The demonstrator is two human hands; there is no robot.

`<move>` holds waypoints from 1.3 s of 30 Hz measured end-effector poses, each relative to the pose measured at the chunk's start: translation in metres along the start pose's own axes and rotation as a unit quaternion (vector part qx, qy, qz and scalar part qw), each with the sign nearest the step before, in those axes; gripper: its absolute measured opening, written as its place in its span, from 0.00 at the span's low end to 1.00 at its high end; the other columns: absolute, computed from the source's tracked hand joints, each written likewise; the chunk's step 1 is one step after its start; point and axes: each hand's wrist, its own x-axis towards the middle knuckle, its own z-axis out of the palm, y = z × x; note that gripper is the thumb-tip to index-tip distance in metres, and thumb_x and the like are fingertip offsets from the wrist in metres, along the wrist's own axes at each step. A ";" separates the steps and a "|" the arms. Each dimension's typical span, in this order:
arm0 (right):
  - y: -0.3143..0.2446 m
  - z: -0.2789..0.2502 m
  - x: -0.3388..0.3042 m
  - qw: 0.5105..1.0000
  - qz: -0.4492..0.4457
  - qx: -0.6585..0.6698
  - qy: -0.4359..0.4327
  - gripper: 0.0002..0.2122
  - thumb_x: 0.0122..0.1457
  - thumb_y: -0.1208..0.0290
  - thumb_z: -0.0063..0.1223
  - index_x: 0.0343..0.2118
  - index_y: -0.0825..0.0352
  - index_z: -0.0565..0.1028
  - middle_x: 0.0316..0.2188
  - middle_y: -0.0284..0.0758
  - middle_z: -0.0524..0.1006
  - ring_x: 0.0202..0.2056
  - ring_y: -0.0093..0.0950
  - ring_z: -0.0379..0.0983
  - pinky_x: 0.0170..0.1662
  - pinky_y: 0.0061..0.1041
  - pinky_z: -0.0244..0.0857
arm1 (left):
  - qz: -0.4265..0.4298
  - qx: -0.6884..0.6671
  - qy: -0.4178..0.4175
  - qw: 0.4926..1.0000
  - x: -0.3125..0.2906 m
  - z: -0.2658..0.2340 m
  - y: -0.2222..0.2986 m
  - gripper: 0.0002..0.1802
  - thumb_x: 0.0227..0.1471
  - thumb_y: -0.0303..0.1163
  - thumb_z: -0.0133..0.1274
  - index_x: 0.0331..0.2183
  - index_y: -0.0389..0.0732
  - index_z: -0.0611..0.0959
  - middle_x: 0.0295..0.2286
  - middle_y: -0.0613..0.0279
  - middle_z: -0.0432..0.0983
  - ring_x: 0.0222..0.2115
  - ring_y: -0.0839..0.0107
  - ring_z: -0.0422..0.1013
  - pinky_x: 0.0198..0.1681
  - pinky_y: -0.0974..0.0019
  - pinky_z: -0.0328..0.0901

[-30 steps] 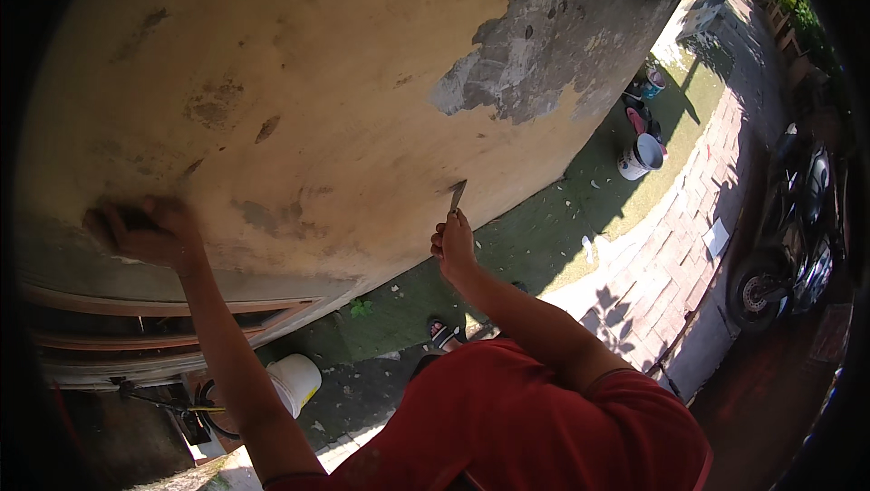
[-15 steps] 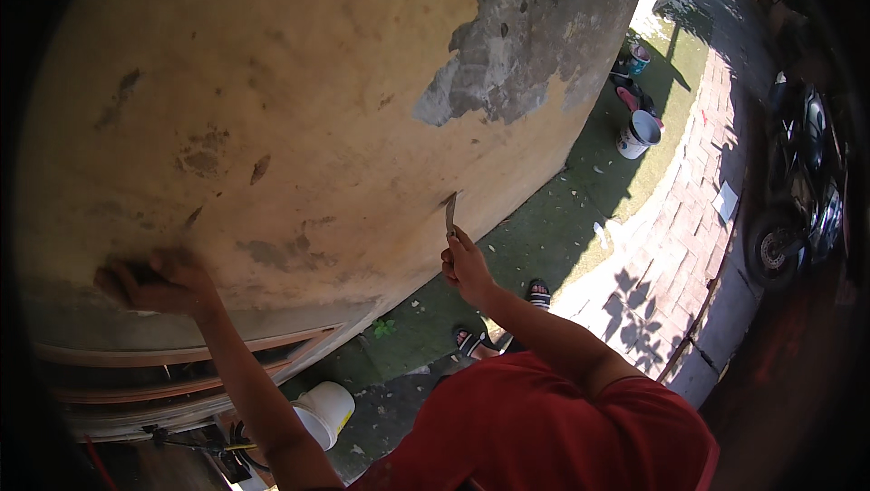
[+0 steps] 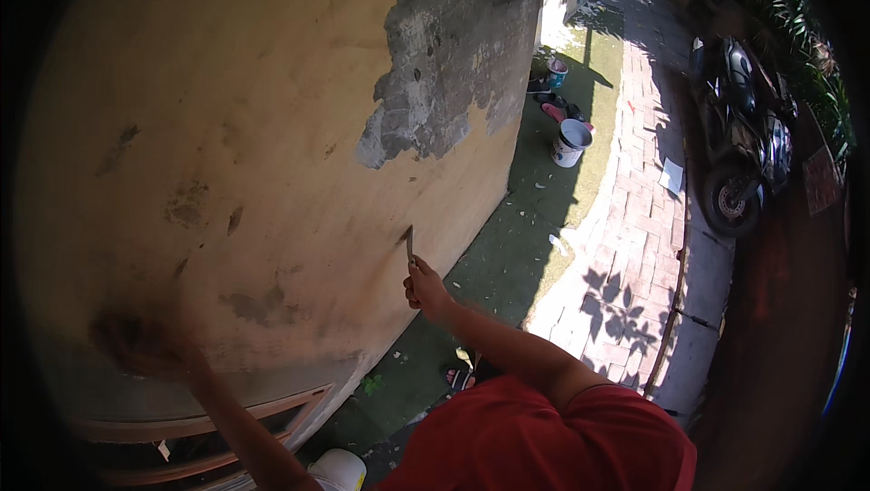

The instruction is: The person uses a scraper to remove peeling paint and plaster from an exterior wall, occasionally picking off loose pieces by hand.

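Observation:
My right hand (image 3: 428, 290) is closed around the handle of a thin-bladed scraper (image 3: 410, 244). The blade points up and its tip is at the yellow wall (image 3: 272, 101), beside a small dark mark. Up and to the right of the tool, a large grey patch (image 3: 444, 56) shows where the paint is gone. My left hand (image 3: 145, 344) is at the lower left in front of the wall, above a wood-framed window (image 3: 217, 414). Motion smears its fingers, so whether it holds anything cannot be made out.
A white bucket (image 3: 569, 145) stands on the green ground beside footwear (image 3: 555, 110) and a smaller pail (image 3: 555, 72). Another white bucket (image 3: 338, 469) is near my left forearm. A motorcycle (image 3: 739, 137) is parked beyond the sunlit brick path (image 3: 648, 201).
My view has swung right and up, so the wall and both hands sit lower and further left. The scraper stays in my right hand at the wall. My left hand is more blurred.

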 end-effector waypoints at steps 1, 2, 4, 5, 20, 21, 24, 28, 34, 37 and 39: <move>0.006 0.008 -0.011 1.000 0.001 -0.010 -0.009 0.23 0.69 0.62 0.37 0.66 0.54 0.55 0.19 0.26 0.60 0.14 0.18 0.51 0.17 0.21 0.47 | 0.002 -0.008 -0.013 1.000 -0.005 -0.009 -0.005 0.30 0.65 0.43 0.43 0.56 0.27 0.66 0.57 0.37 0.60 0.60 0.44 0.59 0.62 0.45 0.55; 0.006 0.008 -0.017 1.000 -0.004 -0.013 -0.012 0.23 0.69 0.63 0.37 0.66 0.54 0.55 0.19 0.26 0.60 0.14 0.18 0.51 0.17 0.21 0.47 | 0.007 -0.027 -0.023 0.999 -0.004 -0.011 -0.003 0.29 0.65 0.43 0.43 0.56 0.27 0.66 0.57 0.37 0.61 0.59 0.45 0.59 0.62 0.46 0.56; 0.005 -0.013 0.009 1.000 -0.018 0.017 0.005 0.23 0.69 0.62 0.37 0.66 0.53 0.54 0.21 0.27 0.61 0.16 0.18 0.54 0.17 0.20 0.48 | -0.009 -0.009 -0.037 0.999 0.001 -0.018 0.005 0.30 0.65 0.43 0.44 0.56 0.28 0.65 0.58 0.40 0.62 0.59 0.47 0.60 0.61 0.47 0.57; 0.007 -0.029 0.034 0.999 -0.012 0.042 0.016 0.23 0.69 0.62 0.37 0.66 0.54 0.54 0.21 0.27 0.61 0.16 0.18 0.54 0.18 0.20 0.47 | -0.007 0.004 -0.037 0.999 0.006 -0.023 0.005 0.30 0.65 0.43 0.44 0.56 0.28 0.66 0.58 0.40 0.62 0.59 0.47 0.60 0.61 0.47 0.57; 0.019 -0.005 -0.003 0.998 0.008 0.038 0.044 0.22 0.71 0.61 0.37 0.67 0.51 0.56 0.15 0.23 0.58 0.12 0.15 0.50 0.14 0.19 0.45 | 0.071 -0.039 0.032 0.996 -0.017 0.010 -0.021 0.32 0.62 0.49 0.48 0.54 0.30 0.70 0.56 0.38 0.62 0.59 0.45 0.60 0.60 0.47 0.59; 0.017 0.000 -0.010 0.998 0.004 0.045 0.037 0.23 0.71 0.61 0.37 0.67 0.52 0.55 0.15 0.23 0.56 0.12 0.15 0.48 0.14 0.20 0.43 | 0.096 -0.008 0.034 0.995 -0.017 0.009 -0.025 0.30 0.63 0.47 0.48 0.53 0.30 0.71 0.55 0.38 0.63 0.59 0.46 0.60 0.59 0.47 0.60; 0.022 0.023 -0.019 0.998 -0.028 0.010 0.055 0.23 0.71 0.61 0.36 0.68 0.53 0.54 0.15 0.23 0.55 0.12 0.15 0.47 0.14 0.19 0.42 | 0.109 -0.008 0.033 0.994 -0.021 0.007 -0.033 0.29 0.63 0.46 0.48 0.52 0.29 0.71 0.55 0.38 0.63 0.59 0.46 0.60 0.59 0.47 0.60; 0.019 -0.007 0.021 0.995 -0.027 0.068 0.070 0.24 0.71 0.60 0.36 0.68 0.55 0.53 0.15 0.23 0.55 0.12 0.15 0.47 0.15 0.19 0.42 | 0.111 -0.034 0.041 0.992 -0.011 0.009 -0.019 0.26 0.64 0.42 0.47 0.52 0.29 0.72 0.57 0.39 0.62 0.60 0.46 0.60 0.60 0.47 0.58; 0.021 0.013 -0.003 0.997 -0.021 0.059 0.045 0.25 0.70 0.60 0.37 0.68 0.55 0.52 0.15 0.23 0.55 0.13 0.15 0.47 0.15 0.19 0.42 | 0.099 -0.040 0.029 0.994 -0.014 0.005 -0.020 0.25 0.63 0.42 0.48 0.52 0.30 0.72 0.57 0.38 0.61 0.60 0.46 0.59 0.61 0.46 0.57; 0.011 -0.012 0.025 0.996 -0.014 0.079 0.049 0.25 0.70 0.60 0.37 0.68 0.56 0.53 0.15 0.23 0.54 0.13 0.15 0.47 0.15 0.19 0.42 | 0.101 -0.035 0.034 0.994 -0.013 0.007 -0.023 0.25 0.63 0.41 0.49 0.52 0.31 0.72 0.57 0.38 0.62 0.60 0.45 0.59 0.61 0.46 0.57; 0.013 -0.007 0.014 0.998 -0.008 0.056 0.024 0.25 0.70 0.60 0.37 0.68 0.56 0.52 0.15 0.22 0.54 0.13 0.15 0.46 0.15 0.20 0.41 | 0.114 -0.027 0.037 0.992 -0.013 0.007 -0.030 0.25 0.62 0.41 0.50 0.51 0.31 0.73 0.56 0.38 0.62 0.59 0.45 0.60 0.61 0.46 0.57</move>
